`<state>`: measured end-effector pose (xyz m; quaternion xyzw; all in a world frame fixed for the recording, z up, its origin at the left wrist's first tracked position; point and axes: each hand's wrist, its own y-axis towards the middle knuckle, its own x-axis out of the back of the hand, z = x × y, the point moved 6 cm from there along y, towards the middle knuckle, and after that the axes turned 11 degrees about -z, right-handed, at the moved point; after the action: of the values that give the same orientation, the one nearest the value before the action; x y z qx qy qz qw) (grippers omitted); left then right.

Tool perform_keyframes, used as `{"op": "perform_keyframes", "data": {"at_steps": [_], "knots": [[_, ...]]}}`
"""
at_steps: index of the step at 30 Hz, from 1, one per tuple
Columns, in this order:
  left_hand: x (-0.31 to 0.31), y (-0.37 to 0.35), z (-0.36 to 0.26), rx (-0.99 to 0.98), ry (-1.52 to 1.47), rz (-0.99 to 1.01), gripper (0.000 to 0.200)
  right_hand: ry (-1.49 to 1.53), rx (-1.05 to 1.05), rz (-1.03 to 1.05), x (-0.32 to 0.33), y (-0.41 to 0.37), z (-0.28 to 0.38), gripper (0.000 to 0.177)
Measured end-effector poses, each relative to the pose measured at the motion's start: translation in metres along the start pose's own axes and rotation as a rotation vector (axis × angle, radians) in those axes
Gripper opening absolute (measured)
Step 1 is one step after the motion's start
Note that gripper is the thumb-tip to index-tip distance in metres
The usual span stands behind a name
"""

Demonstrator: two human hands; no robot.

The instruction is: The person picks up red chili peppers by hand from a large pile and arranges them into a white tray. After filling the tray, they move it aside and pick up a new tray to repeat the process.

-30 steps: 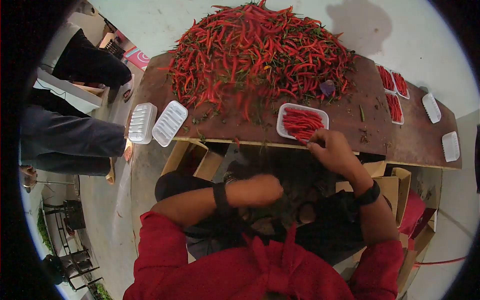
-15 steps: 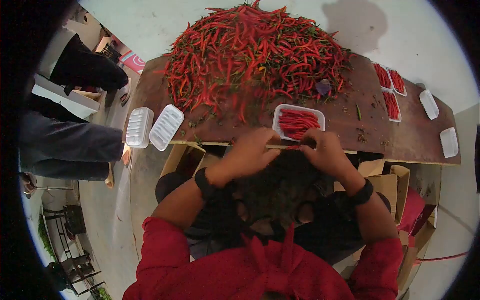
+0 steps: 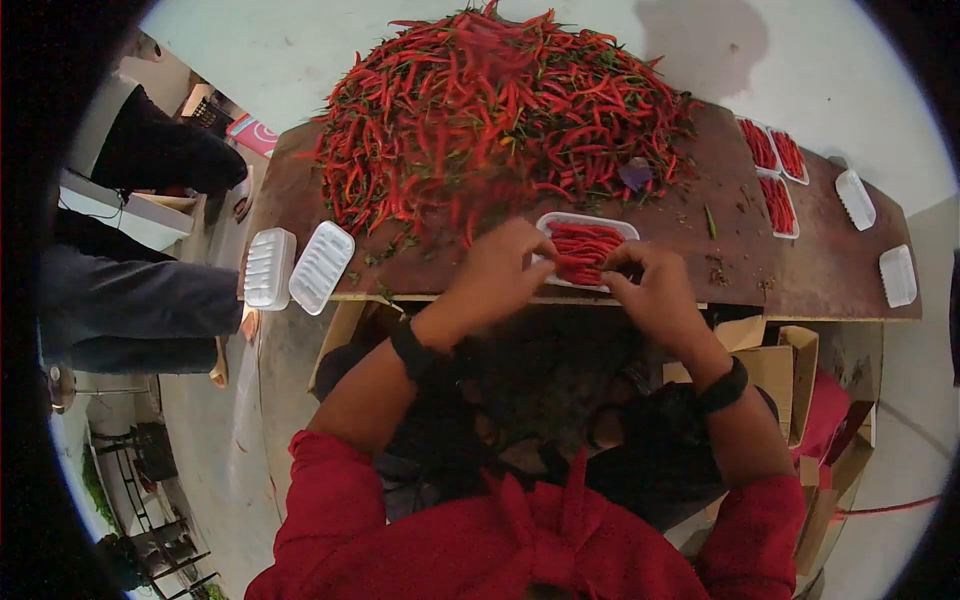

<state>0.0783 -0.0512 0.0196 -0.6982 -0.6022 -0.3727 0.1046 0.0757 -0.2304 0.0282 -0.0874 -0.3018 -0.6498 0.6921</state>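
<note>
my left grip (image 3: 500, 266) curled at the left of the white tray (image 3: 590, 219), my right grip (image 3: 652, 288) at its right; whether either pinched anything, i could not tell. red peppers (image 3: 582, 247) lay within it.

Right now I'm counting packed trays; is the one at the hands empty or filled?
Not empty: red chilies lie side by side across the white tray. Whether more would fit, I cannot tell.
</note>
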Motion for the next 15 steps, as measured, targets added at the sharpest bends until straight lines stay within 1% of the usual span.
{"op": "perform_keyframes", "data": {"at_steps": [2,3,5,6,8,12,14,15], "knots": [[0.006,0.009,0.006,0.002,0.001,-0.121,0.015,-0.133,-0.026,0.107,0.003,0.002,-0.005,0.013],[0.005,0.013,0.01,0.001,0.0,-0.119,0.015,-0.133,-0.028,0.105,0.003,0.001,-0.006,0.013],[0.0,0.019,0.013,-0.047,0.052,-0.112,0.014,-0.278,0.006,0.302,-0.007,-0.009,-0.01,0.016],[-0.002,0.021,0.012,-0.048,0.05,-0.108,0.014,-0.278,0.001,0.301,-0.007,-0.011,-0.01,0.016],[-0.008,0.023,0.017,0.031,0.089,-0.03,0.017,-0.295,0.076,0.376,-0.013,-0.016,-0.005,0.017],[-0.014,0.026,0.021,0.023,0.091,0.002,0.017,-0.334,0.088,0.368,-0.014,-0.017,-0.009,0.016],[-0.016,0.025,0.022,0.011,0.061,0.012,0.016,-0.363,0.066,0.233,-0.008,-0.012,-0.012,0.02],[-0.016,0.025,0.023,0.012,0.061,0.013,0.016,-0.362,0.065,0.234,-0.007,-0.011,-0.011,0.02]]}}
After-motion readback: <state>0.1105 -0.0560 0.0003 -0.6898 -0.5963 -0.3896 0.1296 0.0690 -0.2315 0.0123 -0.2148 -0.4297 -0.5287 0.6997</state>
